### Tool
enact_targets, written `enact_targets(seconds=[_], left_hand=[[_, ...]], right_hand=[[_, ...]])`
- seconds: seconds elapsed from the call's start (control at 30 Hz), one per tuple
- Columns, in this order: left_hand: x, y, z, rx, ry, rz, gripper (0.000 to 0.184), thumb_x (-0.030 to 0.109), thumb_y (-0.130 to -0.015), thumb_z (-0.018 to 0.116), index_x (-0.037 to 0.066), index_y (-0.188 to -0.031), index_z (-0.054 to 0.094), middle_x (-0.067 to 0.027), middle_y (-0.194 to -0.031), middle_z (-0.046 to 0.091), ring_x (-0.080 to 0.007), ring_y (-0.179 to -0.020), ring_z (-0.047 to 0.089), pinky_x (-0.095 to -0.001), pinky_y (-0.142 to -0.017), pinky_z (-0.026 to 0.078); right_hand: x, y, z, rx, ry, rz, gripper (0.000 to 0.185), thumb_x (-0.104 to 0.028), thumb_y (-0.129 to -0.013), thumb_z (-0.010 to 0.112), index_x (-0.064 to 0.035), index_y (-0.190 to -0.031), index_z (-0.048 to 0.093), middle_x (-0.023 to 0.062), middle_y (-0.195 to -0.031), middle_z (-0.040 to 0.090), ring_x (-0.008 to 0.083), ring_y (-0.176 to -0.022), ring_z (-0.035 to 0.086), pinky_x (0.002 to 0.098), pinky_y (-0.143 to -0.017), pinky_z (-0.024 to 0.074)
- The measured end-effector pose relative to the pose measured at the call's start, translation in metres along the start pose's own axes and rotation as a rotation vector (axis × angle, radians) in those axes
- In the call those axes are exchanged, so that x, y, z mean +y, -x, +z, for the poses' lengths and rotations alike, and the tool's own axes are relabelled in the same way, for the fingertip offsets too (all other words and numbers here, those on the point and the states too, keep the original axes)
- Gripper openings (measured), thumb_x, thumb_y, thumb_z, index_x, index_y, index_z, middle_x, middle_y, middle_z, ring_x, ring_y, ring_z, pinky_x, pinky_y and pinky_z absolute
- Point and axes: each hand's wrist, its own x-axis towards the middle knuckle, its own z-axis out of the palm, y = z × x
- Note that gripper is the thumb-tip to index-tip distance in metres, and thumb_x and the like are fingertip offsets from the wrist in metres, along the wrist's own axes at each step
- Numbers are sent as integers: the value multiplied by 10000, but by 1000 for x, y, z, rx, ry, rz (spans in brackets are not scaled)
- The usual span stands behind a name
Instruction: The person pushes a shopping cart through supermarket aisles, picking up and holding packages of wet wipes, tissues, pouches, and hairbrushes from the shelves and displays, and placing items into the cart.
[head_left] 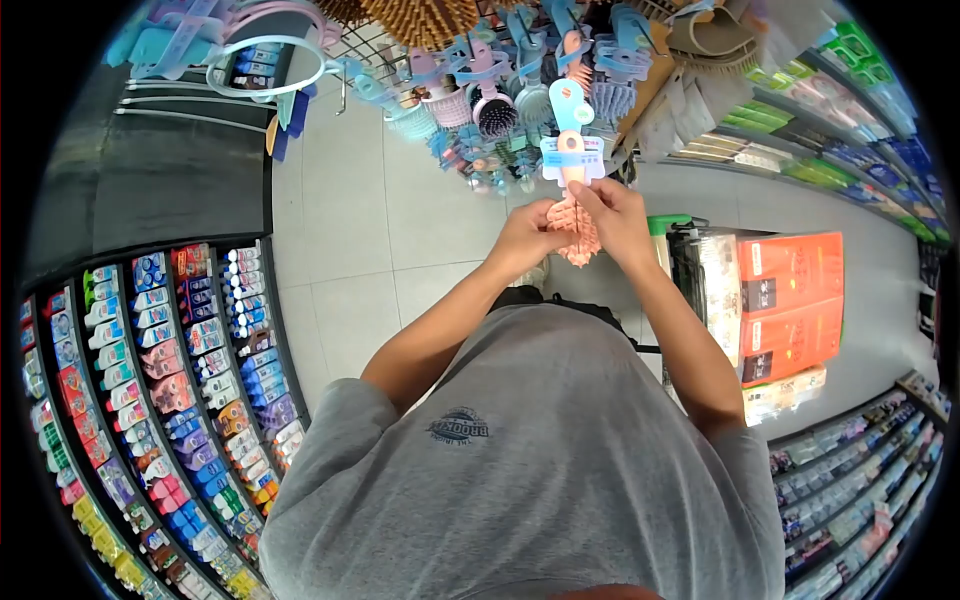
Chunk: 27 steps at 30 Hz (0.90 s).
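A peach-coloured hairbrush [575, 245] with a vented head is between my two hands, its handle pointing away from me. A pale blue and white label card [588, 160] is fixed around the handle. My left hand [523, 240] grips the left side of the brush head, thumb over its surface. From the right, my right hand [617, 215] closes on the brush where head and handle meet. Just beyond the handle is a blue tag [571, 103]. Other brushes hang close behind, among them a dark-bristled paddle brush [495, 115].
A wire rack [365, 40] carries hanging brushes and hair accessories. To the right stands a trolley with orange packages [792, 305] and a green handle [668, 222]. Shelves of bottles and pouches [170, 375] line the left; more stocked shelves [850, 470] stand at lower right.
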Motion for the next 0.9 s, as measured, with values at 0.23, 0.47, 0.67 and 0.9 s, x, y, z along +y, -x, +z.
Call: enact_targets(seconds=[0.23,0.47,0.67,0.9], left_hand=[[-6,-2,-14,-5,-31,0,279,-18,-812,663,-22,-1079,582,-66,-984,662,-131,-870,641,-268,-770,514],[14,-24,-3,90,-429,176,274,57,-783,699,-9,-1031,602,-80,-874,672,-124,-770,634,-271,-690,493],[31,-28,9,90,-525,240,313,64,-784,710,-16,-1065,596,-76,-869,674,-108,-760,629,-268,-681,496],[43,-27,6,124,-573,266,331,78,-775,724,-11,-1068,599,-82,-884,675,-109,-764,636,-267,-681,500]], right_hand=[[8,-13,9,-9,-66,-29,253,-217,-851,698,33,-878,671,34,-686,637,58,-608,512,243,-545,417],[-5,-27,-5,78,-115,-63,268,-213,-820,738,28,-856,628,56,-717,648,63,-620,553,231,-537,426],[-18,-29,-15,157,-193,-63,262,-160,-798,761,12,-893,589,43,-726,646,57,-621,557,208,-530,417],[-29,-30,-8,171,-265,-166,248,-132,-796,757,13,-896,582,56,-748,655,63,-633,576,210,-537,432]])
